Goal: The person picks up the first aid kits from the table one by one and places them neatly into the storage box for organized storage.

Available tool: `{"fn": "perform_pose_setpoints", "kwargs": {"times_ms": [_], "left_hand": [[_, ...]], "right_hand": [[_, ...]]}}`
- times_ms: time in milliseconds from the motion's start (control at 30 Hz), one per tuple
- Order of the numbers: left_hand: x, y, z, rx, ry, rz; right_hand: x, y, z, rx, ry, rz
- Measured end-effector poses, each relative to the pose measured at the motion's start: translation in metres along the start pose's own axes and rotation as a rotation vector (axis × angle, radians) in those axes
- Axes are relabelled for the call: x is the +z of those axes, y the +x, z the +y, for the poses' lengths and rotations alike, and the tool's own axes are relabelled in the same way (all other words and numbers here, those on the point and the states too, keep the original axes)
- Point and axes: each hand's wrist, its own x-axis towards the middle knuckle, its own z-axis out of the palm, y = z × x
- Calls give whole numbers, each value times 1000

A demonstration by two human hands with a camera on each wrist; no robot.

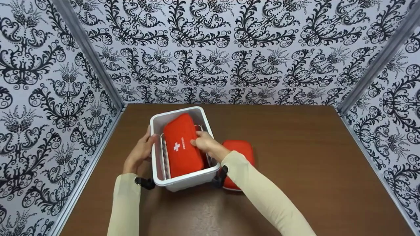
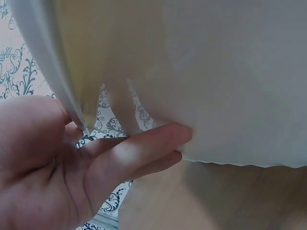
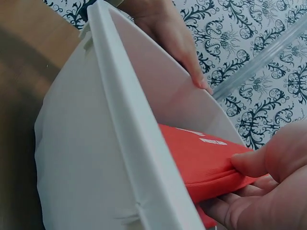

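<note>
1. Farthest left, a white wall with black scrollwork [image 1: 32, 82] rises beside the brown table [image 1: 305, 154]; a pale sleeve [image 1: 124, 203] reaches in from below.
2. The left hand [image 1: 139, 152] grips the left side of a white bin [image 1: 192, 183], thumb over the rim, fingers flat along the outer wall; the hands are apart.
3. Inside the bin, a red pouch [image 1: 183, 149] with a white cross and lettering lies tilted; pale-edged items [image 1: 165, 155] stand left of it, and more red shows beneath.
4. The right hand [image 1: 208, 144] pinches the pouch's right edge, thumb above, fingers underneath.
5. Just right of the bin, a red case [image 1: 241, 148] rests on the table, partly hidden by the right forearm.
</note>
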Motion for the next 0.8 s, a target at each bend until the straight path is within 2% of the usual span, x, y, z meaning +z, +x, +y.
{"fn": "perform_pose_setpoints", "kwargs": {"times_ms": [67,233,467,633,700,800], "left_hand": [[0,0,0,6,10,7],[-1,-1,-1,24,29,14],[-2,-1,0,6,-3,-4],[-2,0,0,-16,-4,-11],[-2,1,0,-14,3,-13],[-1,0,0,-10,-5,-16]], "right_hand": [[3,1,1,2,5,-10],[7,4,6,-43,-82,25],[7,3,5,-115,-313,27],[5,-2,3,-125,-497,28],[5,-3,3,-120,-517,23],[4,-4,4,-120,-487,21]]}}
